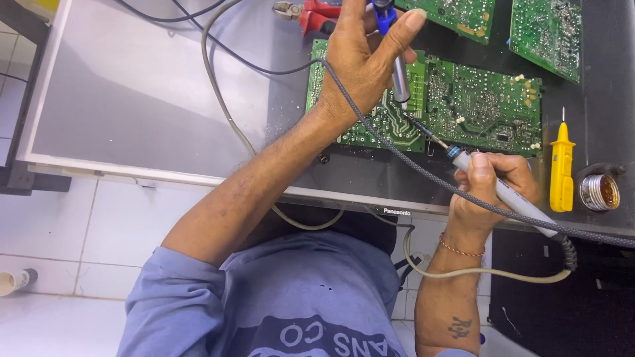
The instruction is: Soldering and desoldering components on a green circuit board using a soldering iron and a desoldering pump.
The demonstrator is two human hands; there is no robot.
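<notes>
A green circuit board (483,106) lies on a dark surface. My left hand (360,59) is shut on a desoldering pump (400,78) with a silver barrel and a blue top, held upright with its nozzle just above the board. My right hand (493,182) grips the grey handle of a soldering iron (516,201). The iron's thin tip touches the board near its lower edge, just below the pump's nozzle. The iron's braided grey cable runs across my left wrist and off to the right.
Two more green boards (463,14) (546,33) lie at the top. Red-handled pliers (311,14) lie at the top centre. A yellow tester screwdriver (561,168) and a small round metal tin (599,192) sit at the right. A large grey panel (152,92) fills the left, crossed by cables.
</notes>
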